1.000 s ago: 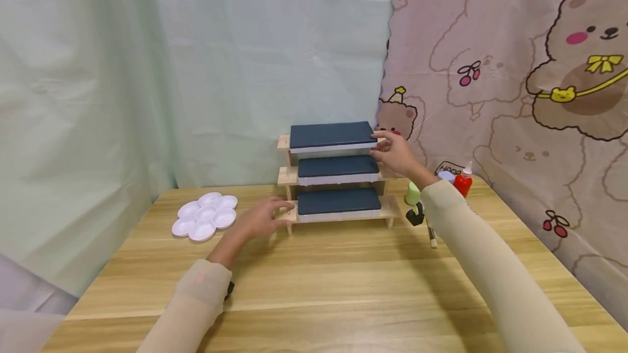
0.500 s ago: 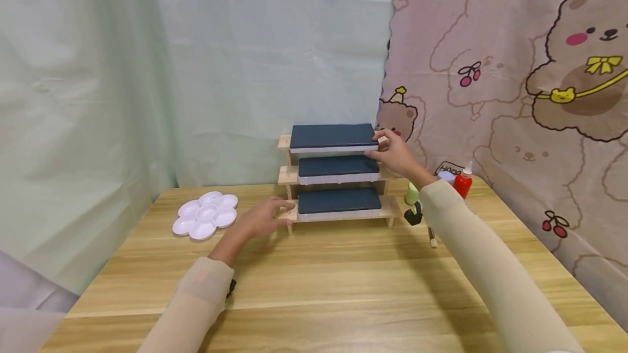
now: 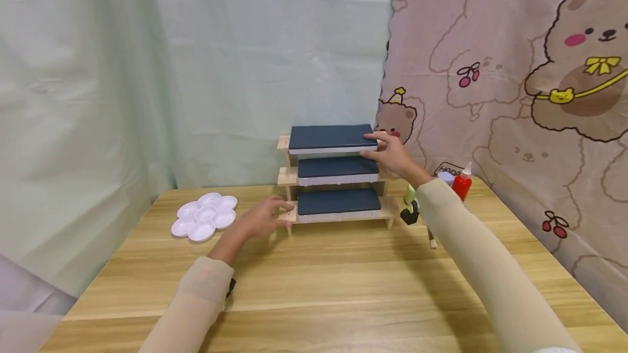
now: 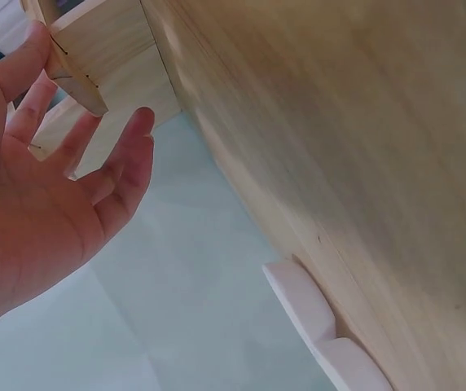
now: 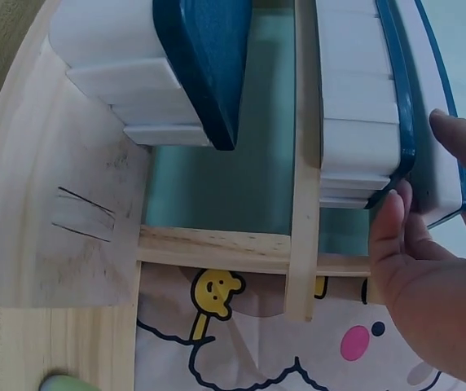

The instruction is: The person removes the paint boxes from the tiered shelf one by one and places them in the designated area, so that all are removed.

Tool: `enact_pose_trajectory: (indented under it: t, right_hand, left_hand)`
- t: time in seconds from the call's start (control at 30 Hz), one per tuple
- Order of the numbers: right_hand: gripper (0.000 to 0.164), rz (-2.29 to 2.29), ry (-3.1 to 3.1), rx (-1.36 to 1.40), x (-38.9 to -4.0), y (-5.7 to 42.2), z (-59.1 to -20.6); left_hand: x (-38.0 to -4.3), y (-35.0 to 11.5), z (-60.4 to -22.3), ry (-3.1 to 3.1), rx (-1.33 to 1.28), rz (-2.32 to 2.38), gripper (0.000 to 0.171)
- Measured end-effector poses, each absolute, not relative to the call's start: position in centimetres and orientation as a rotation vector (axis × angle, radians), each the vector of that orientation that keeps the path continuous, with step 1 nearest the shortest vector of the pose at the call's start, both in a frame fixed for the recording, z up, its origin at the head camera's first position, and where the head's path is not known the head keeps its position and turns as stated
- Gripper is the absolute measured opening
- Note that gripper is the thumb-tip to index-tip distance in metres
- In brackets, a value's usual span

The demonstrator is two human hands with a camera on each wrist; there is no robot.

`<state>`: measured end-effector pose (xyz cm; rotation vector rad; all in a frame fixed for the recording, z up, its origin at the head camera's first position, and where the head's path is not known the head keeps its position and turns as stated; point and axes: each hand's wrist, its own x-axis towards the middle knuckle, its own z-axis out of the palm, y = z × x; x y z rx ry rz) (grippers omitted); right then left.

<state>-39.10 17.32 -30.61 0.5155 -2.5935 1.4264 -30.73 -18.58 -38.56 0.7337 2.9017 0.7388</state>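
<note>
A three-step wooden stand (image 3: 390, 208) bears one white box with a dark blue lid on each step. My right hand (image 3: 390, 154) grips the right end of the top box (image 3: 328, 137), one finger on its lid and the thumb lower at its front. Seen from the right wrist, that hand (image 5: 441, 277) reaches around the box end, close by the middle box (image 5: 359, 106). Low at the left, my left hand (image 3: 262, 218) pinches the end of the bottom step. In the left wrist view its thumb and fingers lie on either side of the wooden board (image 4: 78, 81).
A white flower-shaped palette (image 3: 205, 215) lies left of the stand on the wooden table (image 3: 324, 287). At the right are a red squeeze bottle (image 3: 462, 185), a light purple item (image 3: 446, 177), a green item (image 3: 410, 194) and a brush (image 3: 432, 239). Curtains hang behind.
My right hand has shifted slightly left, its fingertips farther over the top box's lid. The left hand stays at the bottom step.
</note>
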Motion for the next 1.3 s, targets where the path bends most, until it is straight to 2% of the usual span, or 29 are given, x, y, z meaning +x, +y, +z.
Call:
enact_pose_trajectory:
  t: [0.3, 0.53, 0.97, 1.3]
  right_hand:
    - [0.054, 1.449, -2.531, 0.464, -39.3, 17.2, -30.8]
    - [0.057, 1.501, -2.455, 0.379, -39.2, 17.1, -31.0]
    - [0.061, 1.588, -2.415, 0.219, -39.4, 16.5, -31.4]
    - [0.058, 1.628, -2.344, 0.238, -39.2, 16.5, -31.7]
  left_hand:
    - [-31.3, -18.8, -38.6, 2.888, 0.706, 0.776, 0.043]
    - [-31.8, -18.9, -38.9, 2.874, 0.782, 0.83, 0.045]
    - [-31.7, -19.3, -38.9, 2.875, 0.775, 0.854, 0.045]
    - [-31.5, -19.3, -38.7, 2.874, 0.74, 0.849, 0.044]
